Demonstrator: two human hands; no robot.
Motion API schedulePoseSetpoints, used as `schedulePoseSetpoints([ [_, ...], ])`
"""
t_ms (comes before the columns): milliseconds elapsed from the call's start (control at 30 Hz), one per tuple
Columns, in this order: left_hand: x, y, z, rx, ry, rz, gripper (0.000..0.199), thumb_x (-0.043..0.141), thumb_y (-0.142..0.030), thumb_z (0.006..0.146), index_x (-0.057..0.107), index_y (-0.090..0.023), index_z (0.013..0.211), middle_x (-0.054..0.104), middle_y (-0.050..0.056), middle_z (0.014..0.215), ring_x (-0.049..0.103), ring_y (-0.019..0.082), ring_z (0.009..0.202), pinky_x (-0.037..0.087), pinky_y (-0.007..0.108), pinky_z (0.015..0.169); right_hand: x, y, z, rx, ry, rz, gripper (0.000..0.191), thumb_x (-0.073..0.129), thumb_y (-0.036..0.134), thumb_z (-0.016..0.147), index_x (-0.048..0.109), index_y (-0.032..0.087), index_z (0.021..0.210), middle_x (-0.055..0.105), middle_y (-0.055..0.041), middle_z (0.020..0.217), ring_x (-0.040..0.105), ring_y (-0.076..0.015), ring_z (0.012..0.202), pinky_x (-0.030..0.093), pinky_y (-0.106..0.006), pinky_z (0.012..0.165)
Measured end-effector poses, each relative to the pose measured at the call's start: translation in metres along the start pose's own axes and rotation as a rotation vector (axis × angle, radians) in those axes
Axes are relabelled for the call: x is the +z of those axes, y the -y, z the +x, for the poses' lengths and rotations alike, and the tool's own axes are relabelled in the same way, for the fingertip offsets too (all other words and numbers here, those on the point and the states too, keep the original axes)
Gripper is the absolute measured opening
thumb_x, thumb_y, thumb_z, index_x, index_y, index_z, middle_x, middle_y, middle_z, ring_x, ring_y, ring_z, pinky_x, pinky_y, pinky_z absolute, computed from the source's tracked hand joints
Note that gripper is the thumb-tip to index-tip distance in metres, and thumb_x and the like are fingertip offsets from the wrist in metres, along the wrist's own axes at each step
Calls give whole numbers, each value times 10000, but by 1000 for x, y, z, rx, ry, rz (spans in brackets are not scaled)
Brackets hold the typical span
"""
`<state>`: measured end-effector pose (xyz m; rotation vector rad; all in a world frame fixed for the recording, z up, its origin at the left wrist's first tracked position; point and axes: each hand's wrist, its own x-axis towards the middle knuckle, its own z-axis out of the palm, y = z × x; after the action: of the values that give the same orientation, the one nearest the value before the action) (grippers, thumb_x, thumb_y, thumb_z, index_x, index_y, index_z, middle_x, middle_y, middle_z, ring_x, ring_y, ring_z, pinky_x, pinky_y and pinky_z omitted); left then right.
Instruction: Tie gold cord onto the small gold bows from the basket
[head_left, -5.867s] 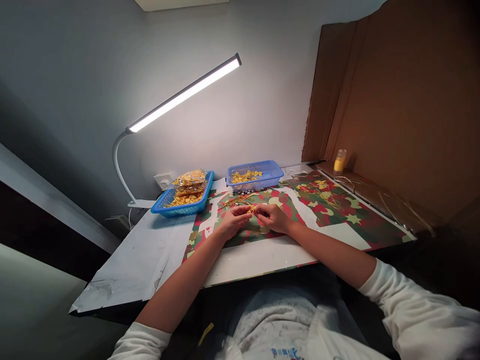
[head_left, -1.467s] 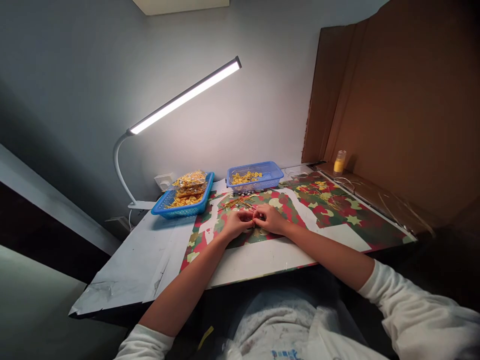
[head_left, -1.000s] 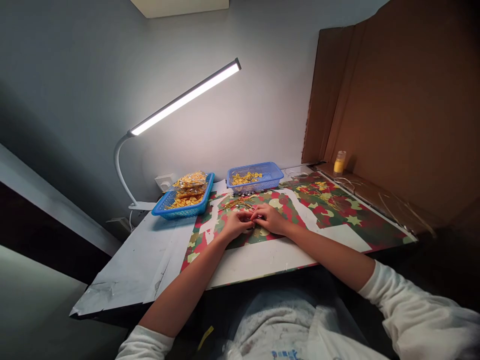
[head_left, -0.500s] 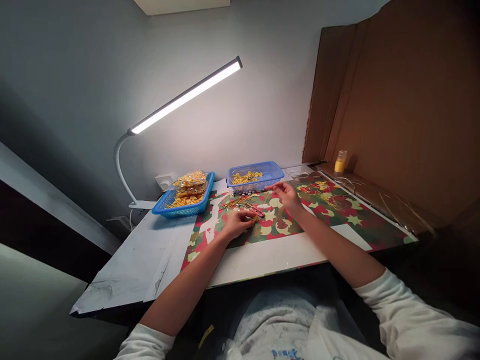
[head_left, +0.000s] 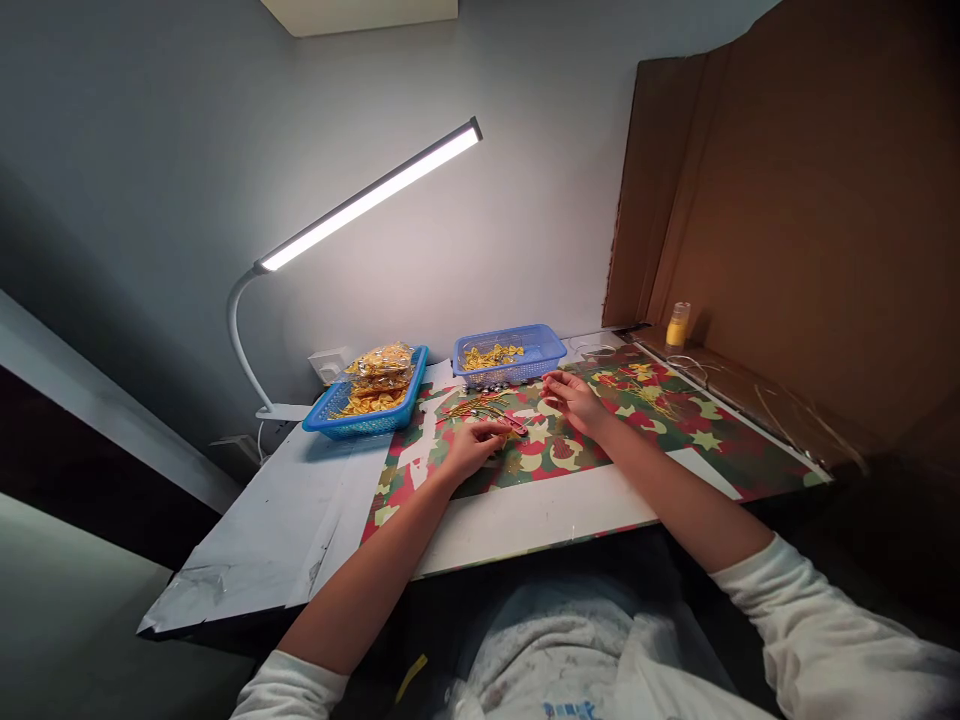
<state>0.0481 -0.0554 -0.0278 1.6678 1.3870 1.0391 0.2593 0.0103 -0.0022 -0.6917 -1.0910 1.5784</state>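
Note:
My left hand (head_left: 474,448) rests low over the patterned mat (head_left: 562,452), its fingers pinched together on something too small to make out. Just beyond its fingertips lies a pink tool (head_left: 516,425), with a bundle of thin golden strands (head_left: 480,403) behind. My right hand (head_left: 574,400) is raised over the mat's middle, thumb and fingers closed together; what they hold, if anything, is too small to see. Small silvery beads (head_left: 495,388) lie before the blue-violet basket (head_left: 551,350), which holds yellow pieces (head_left: 491,356).
At the left, a blue basket (head_left: 352,428) holds yellow pieces and a filled clear bag (head_left: 382,365). A lit lamp (head_left: 375,200) arches above. A small yellow bottle (head_left: 677,326) stands by the cardboard (head_left: 795,220) at the right, near loose strands (head_left: 649,385).
My right hand has drawn slightly nearer and lower, its fingers curling in more. My left hand has stayed almost in place. The view has shifted slightly.

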Motion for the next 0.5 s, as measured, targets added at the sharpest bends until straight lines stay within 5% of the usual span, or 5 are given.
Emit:
schedulePoseSetpoints([
  [200,-1,-3,-3,120,-44,279,190,605,-240,761,769,-177,833,722,30,733,565,124,607,408,227,576,3,-5,-1,42,172,15,448,799,484,606,475,221,769,348,114,511,312,-44,449,360,-214,532],
  [500,2,-3,1,123,-49,307,161,617,-212,766,766,-193,822,734,21,736,616,140,641,442,229,586,6,-1,-4,-4,125,-32,407,764,468,646,458,224,756,260,101,524,231,-62,476,331,-230,535],
])
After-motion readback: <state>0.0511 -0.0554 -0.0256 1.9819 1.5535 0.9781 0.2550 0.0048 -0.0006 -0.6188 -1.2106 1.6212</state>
